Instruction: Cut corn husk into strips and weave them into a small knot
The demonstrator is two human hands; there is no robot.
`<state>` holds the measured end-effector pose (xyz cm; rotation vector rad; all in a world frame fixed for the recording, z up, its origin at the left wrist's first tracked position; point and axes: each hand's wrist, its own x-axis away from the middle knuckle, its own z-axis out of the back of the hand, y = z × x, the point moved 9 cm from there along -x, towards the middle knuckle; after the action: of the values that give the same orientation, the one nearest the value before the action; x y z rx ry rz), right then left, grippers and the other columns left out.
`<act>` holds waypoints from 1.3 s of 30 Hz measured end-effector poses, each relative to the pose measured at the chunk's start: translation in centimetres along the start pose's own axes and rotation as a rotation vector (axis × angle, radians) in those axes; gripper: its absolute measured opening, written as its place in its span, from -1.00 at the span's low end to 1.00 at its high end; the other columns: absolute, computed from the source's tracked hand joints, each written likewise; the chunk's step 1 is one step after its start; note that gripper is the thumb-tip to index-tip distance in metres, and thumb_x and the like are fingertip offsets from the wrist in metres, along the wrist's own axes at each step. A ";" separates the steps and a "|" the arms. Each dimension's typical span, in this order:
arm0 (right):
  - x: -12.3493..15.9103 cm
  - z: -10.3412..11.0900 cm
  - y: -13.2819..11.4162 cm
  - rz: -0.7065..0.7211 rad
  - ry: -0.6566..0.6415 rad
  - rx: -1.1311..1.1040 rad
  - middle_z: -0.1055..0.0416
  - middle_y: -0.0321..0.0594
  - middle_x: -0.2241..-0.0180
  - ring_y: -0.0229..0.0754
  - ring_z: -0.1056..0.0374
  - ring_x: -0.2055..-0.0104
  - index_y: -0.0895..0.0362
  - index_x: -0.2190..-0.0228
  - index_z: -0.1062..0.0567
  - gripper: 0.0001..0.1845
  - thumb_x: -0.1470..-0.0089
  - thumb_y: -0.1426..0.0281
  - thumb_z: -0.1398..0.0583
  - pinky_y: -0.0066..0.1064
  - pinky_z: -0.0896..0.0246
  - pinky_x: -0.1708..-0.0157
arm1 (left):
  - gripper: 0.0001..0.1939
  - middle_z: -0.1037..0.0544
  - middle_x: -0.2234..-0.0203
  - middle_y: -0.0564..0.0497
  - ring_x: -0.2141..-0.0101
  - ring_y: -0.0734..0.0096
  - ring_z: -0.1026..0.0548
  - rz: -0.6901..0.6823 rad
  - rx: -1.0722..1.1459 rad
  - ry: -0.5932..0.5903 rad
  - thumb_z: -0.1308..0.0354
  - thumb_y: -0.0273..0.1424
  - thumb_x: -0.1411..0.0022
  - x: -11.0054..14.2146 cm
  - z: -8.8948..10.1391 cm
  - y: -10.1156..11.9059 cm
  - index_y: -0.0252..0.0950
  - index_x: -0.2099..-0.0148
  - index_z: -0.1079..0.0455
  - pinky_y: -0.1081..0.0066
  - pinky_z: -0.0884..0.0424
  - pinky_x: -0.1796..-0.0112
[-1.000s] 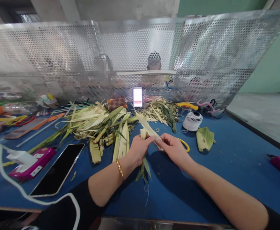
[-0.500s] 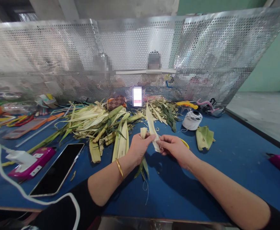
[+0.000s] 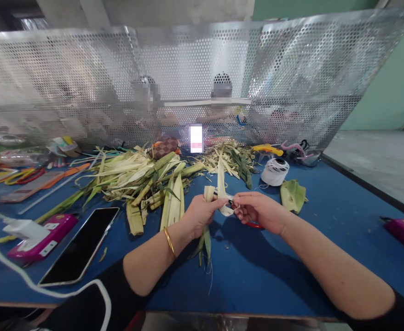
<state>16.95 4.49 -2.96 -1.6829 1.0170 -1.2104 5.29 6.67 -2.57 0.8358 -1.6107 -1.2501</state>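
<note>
My left hand (image 3: 199, 214) is closed round a small bundle of corn husk (image 3: 206, 243), whose green ends and a loose thread hang below the fist. Its thumb also presses on a pale husk strip (image 3: 221, 177) that stands upright, with its lower end curled toward my right hand. My right hand (image 3: 257, 210) is closed round a pair of scissors (image 3: 255, 225); a red handle shows under the palm and a bit of metal blade near the strip. Most of the scissors is hidden by the fingers.
A large husk pile (image 3: 136, 170) lies to the left, with shredded husk (image 3: 224, 158) behind. A white thread spool (image 3: 274, 172) and a husk piece (image 3: 292, 195) sit to the right. A phone (image 3: 81, 246) and purple power strip (image 3: 45, 236) lie left. A perforated metal screen (image 3: 188, 59) stands behind.
The pale strip's lower end has curled round, and its top has shifted slightly right. My right hand has turned, and the scissors' blade now shows beside the strip.
</note>
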 end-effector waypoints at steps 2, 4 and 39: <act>-0.1 0.1 -0.1 0.000 -0.029 -0.071 -0.40 -0.29 0.61 -0.36 -0.31 0.60 0.18 0.58 -0.42 -0.86 0.16 0.41 -0.28 -0.57 -0.24 0.60 | -0.67 -0.02 0.78 0.27 0.73 0.70 0.09 0.026 0.019 -0.030 -0.32 -0.22 0.07 -0.1 -0.2 -0.3 -0.30 0.51 -0.26 0.50 0.22 0.64; -0.2 0.6 -0.4 0.002 -0.017 -0.145 -0.43 -0.27 0.57 -0.36 -0.34 0.57 0.19 0.60 -0.41 -0.87 0.11 0.44 -0.25 -0.58 -0.26 0.59 | -0.71 -0.04 0.77 0.26 0.73 0.70 0.09 0.046 0.021 -0.059 -0.31 -0.23 0.06 -0.2 -0.3 -0.5 -0.32 0.47 -0.33 0.50 0.24 0.64; 0.7 7.6 -7.2 0.491 0.645 0.637 -0.52 -0.24 0.41 -0.24 -0.33 0.61 0.08 0.23 -0.44 -0.67 0.02 0.16 -0.21 -0.37 -0.19 0.51 | -0.66 0.00 0.81 0.25 0.72 0.70 0.14 0.038 0.135 -0.050 -0.34 -0.27 0.13 0.3 -0.3 0.0 -0.28 0.61 -0.22 0.45 0.29 0.61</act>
<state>25.55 7.52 2.29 -0.5090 1.1535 -1.5440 5.40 6.26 -2.49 0.8584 -1.7587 -1.1541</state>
